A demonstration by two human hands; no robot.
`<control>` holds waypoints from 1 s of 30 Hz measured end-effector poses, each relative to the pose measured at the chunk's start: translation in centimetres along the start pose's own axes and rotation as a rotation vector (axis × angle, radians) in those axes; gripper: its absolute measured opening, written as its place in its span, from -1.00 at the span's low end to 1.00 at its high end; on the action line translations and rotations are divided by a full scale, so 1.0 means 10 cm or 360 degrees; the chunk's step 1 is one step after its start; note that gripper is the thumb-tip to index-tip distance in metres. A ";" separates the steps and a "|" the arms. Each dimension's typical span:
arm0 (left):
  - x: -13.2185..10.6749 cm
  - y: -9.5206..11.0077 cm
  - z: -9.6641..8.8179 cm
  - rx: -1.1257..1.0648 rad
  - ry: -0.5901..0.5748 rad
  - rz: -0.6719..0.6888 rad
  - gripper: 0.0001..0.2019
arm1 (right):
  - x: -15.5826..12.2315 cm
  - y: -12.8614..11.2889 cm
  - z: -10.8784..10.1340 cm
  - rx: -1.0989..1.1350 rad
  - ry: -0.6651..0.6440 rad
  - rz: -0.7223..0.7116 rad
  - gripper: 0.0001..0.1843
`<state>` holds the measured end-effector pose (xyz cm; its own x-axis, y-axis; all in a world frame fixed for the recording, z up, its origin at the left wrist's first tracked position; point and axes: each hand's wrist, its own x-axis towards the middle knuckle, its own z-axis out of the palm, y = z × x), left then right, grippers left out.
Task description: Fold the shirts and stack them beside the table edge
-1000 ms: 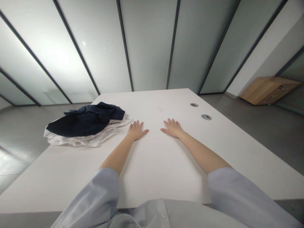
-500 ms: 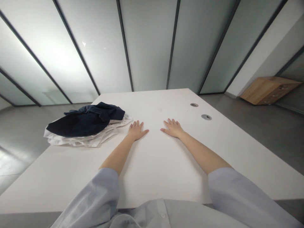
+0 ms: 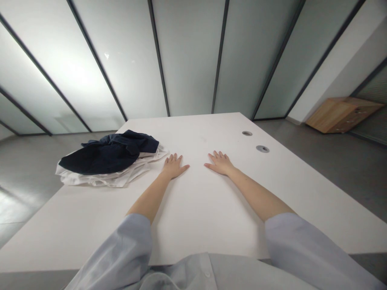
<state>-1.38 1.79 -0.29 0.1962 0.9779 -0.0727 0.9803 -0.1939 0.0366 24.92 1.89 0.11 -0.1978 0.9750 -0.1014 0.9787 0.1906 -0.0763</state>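
Note:
My left hand (image 3: 173,166) lies flat on the white table (image 3: 205,213), fingers spread, holding nothing. Just left of its fingertips is a heap of cloth: a crumpled dark navy garment (image 3: 105,155) on top of white fabric (image 3: 121,179). The folds hide what kind of garments they are. My right hand (image 3: 220,163) also rests palm down on the tabletop with its fingers apart and nothing in them. A bare strip of table separates the two thumbs.
Two round cable grommets, a far one (image 3: 247,133) and a nearer one (image 3: 263,149), are set in the table's right side. Frosted glass panels (image 3: 190,56) stand beyond the far edge. A wooden cabinet (image 3: 341,114) is on the floor at the right.

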 end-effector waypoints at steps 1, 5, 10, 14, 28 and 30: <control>0.00 0.00 0.00 0.0001 -0.0002 0.0001 -0.14 | 0.00 0.00 0.00 0.0001 0.0001 0.0000 -0.08; -0.01 0.01 -0.01 0.0018 0.0001 0.0000 -0.13 | 0.00 0.00 0.00 -0.0005 -0.0004 -0.0007 -0.08; -0.01 0.01 -0.02 0.0027 -0.0016 -0.0015 -0.14 | 0.00 0.00 0.00 -0.0002 -0.0013 -0.0005 -0.08; -0.01 0.01 -0.02 0.0022 -0.0021 -0.0010 -0.14 | 0.00 0.00 0.00 -0.0002 -0.0014 -0.0001 -0.08; -0.02 0.01 -0.03 -0.0001 -0.0010 0.0002 -0.14 | -0.02 0.00 -0.01 0.0022 0.0012 -0.0009 -0.09; -0.02 0.01 -0.02 0.0002 -0.0008 0.0003 -0.15 | -0.04 -0.01 -0.02 0.0027 0.0009 -0.0011 -0.09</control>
<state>-1.28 1.59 -0.04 0.1981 0.9771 -0.0776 0.9800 -0.1959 0.0356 24.92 1.52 0.38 -0.2041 0.9743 -0.0949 0.9763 0.1954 -0.0935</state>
